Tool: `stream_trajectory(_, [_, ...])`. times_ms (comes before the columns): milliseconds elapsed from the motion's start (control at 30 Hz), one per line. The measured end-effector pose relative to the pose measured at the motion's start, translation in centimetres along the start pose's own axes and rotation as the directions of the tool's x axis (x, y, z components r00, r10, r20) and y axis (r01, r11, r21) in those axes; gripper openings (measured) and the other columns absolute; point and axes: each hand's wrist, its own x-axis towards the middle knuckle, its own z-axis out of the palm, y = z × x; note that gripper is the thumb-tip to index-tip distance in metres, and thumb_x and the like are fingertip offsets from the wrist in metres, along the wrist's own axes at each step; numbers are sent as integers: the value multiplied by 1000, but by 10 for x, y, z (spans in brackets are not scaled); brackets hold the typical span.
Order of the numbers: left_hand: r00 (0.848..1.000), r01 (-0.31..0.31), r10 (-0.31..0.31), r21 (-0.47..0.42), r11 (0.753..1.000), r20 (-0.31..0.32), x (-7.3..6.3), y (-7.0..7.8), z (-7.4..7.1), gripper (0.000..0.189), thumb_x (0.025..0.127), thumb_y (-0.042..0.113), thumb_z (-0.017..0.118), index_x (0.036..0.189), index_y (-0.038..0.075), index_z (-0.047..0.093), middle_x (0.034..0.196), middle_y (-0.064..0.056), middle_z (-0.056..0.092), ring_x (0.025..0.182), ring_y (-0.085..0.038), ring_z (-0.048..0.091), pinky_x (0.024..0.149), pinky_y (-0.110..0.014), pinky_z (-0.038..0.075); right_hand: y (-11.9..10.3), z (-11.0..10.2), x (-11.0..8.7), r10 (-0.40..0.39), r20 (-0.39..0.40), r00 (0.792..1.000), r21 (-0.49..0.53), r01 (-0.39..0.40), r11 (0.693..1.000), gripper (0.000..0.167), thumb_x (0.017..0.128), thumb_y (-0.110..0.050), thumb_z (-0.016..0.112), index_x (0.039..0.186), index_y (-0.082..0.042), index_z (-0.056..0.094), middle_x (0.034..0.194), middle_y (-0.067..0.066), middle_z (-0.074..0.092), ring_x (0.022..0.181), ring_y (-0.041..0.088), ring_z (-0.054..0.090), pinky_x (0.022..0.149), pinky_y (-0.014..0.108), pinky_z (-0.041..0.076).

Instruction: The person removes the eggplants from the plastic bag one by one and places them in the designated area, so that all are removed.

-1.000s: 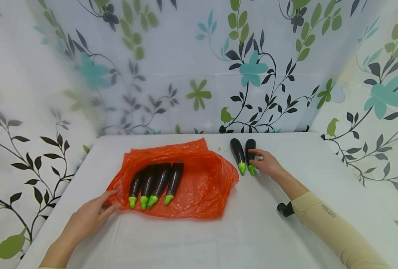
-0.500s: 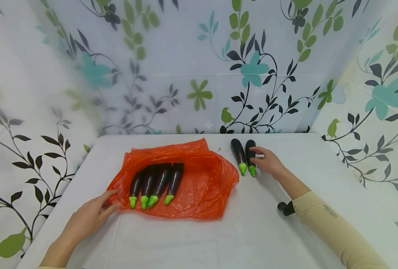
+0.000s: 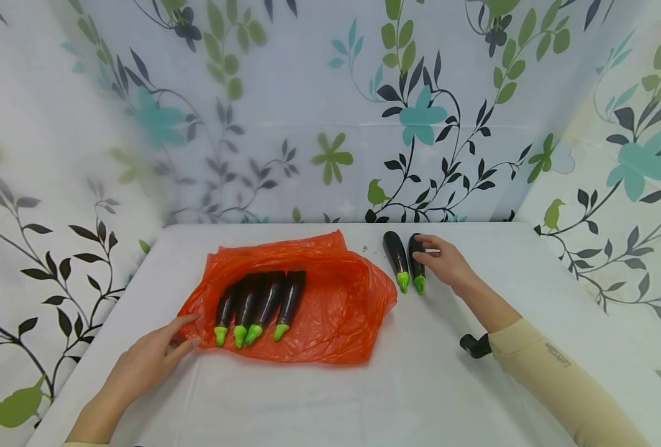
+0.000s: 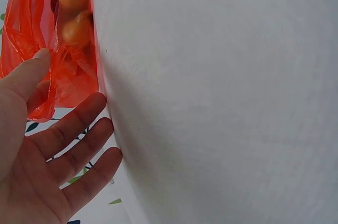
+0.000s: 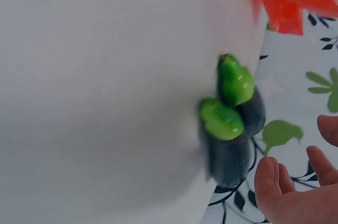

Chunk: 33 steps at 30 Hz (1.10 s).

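Observation:
An orange-red plastic bag (image 3: pixel 336 323) lies on the table with its mouth toward me. Several dark eggplants (image 3: pixel 290 304) with green stems lie side by side in it. My left hand (image 3: pixel 146 360) is at the bag's left edge, thumb and index finger touching the plastic; in the left wrist view its other fingers (image 4: pixel 79 123) are spread. Two more eggplants lie to the right of the bag, a left one (image 3: pixel 396 254) and a right one (image 3: pixel 417 268). My right hand (image 3: pixel 448 264) is beside the right one, fingers parted over its upper part; the right wrist view shows nothing gripped.
The white table (image 3: pixel 286 403) extends in front of the bag. A black object (image 3: pixel 474 346) shows below my right wrist, by the sleeve (image 3: pixel 565 385). A leaf-patterned curtain (image 3: pixel 330 112) hangs behind and on both sides.
My right hand has shifted slightly up along the right eggplant, toward its stemless end. The left hand, the bag and the eggplants in it look unmoved.

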Motion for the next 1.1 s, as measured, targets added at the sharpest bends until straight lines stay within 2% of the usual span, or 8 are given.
stream_trajectory(133, [999, -20, 20, 2, 1000, -35, -2, 0, 1, 56, 93, 43, 64, 138, 11, 51, 92, -2, 65, 83, -20, 60, 66, -48, 51, -17, 4, -9, -11, -12, 1000, 38, 11, 999, 56, 99, -30, 58, 150, -14, 38, 151, 21, 35, 134, 38, 39, 105, 56, 37])
stream_trajectory(267, [997, -43, 43, 7, 999, -69, -4, 0, 3, 54, 94, 43, 63, 137, 12, 53, 89, 1, 66, 81, -18, 61, 65, -48, 50, -34, 11, -20, -20, -1, 1000, 71, 20, 997, 57, 98, -34, 59, 149, -17, 40, 149, 18, 38, 133, 36, 41, 103, 52, 41])
stream_trajectory(567, [999, -22, 22, 1, 1000, -32, -3, 0, 1, 56, 93, 43, 64, 138, 11, 52, 92, -2, 66, 84, -21, 61, 67, -50, 51, -63, 31, -47, -104, 65, 993, 126, 95, 987, 55, 96, -34, 63, 147, -20, 44, 145, 11, 44, 128, 32, 47, 98, 48, 47])
stream_trajectory(767, [1000, -18, 17, -8, 1000, -25, -2, -1, 2, 58, 94, 45, 63, 138, 10, 51, 92, -2, 65, 82, -19, 61, 64, -47, 51, -75, 44, -64, -154, 117, 981, 151, 136, 979, 53, 95, -32, 64, 145, -23, 46, 145, 8, 46, 129, 29, 48, 95, 48, 49])
stream_trajectory(933, [1000, -11, 11, -4, 1000, -23, -3, 1, 1, 56, 93, 42, 64, 138, 10, 51, 91, -3, 65, 82, -20, 60, 65, -47, 51, -82, 59, -77, -170, 160, 972, 174, 142, 974, 54, 95, -30, 65, 145, -22, 47, 143, 9, 49, 127, 29, 50, 92, 43, 52])
stream_trajectory(1100, [999, -16, 16, 3, 1000, -29, -3, 1, 1, 55, 94, 42, 64, 137, 11, 51, 90, -2, 65, 81, -20, 60, 65, -48, 51, -88, 74, -84, -163, 216, 963, 212, 117, 970, 57, 93, -30, 68, 145, -21, 47, 137, 7, 52, 123, 28, 51, 92, 46, 51])
